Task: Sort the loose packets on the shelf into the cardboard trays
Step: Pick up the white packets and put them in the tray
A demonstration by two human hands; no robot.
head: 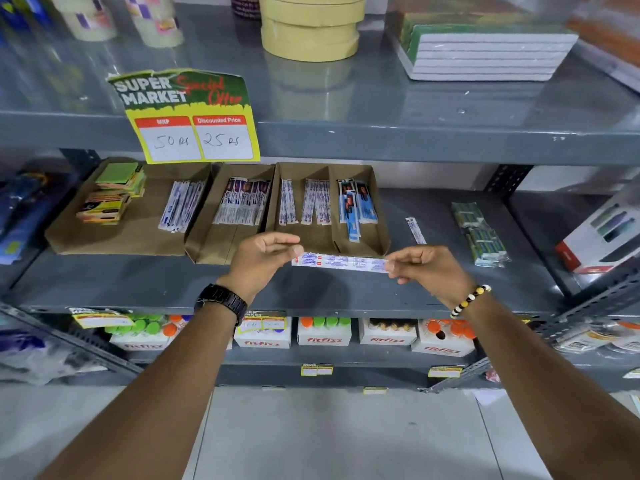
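Note:
A long white packet (pixel 341 262) with red and blue print is stretched level between my hands, in front of the cardboard trays. My left hand (pixel 261 259) pinches its left end and my right hand (pixel 427 266) pinches its right end. Three open cardboard trays sit side by side on the middle shelf: the left tray (pixel 138 233) holds sticky-note pads and white packets, the middle tray (pixel 207 237) holds dark-topped packets, the right tray (pixel 313 233) holds white packets and blue packets in separate sections. One loose white packet (pixel 415 231) lies on the shelf right of the trays.
A bundle of green wrapped items (pixel 479 233) lies right of the loose packet, and a white and red box (pixel 602 237) stands at the far right. A yellow price sign (pixel 190 116) hangs from the upper shelf edge. Tape rolls (pixel 310 29) and notebooks (pixel 485 50) sit above.

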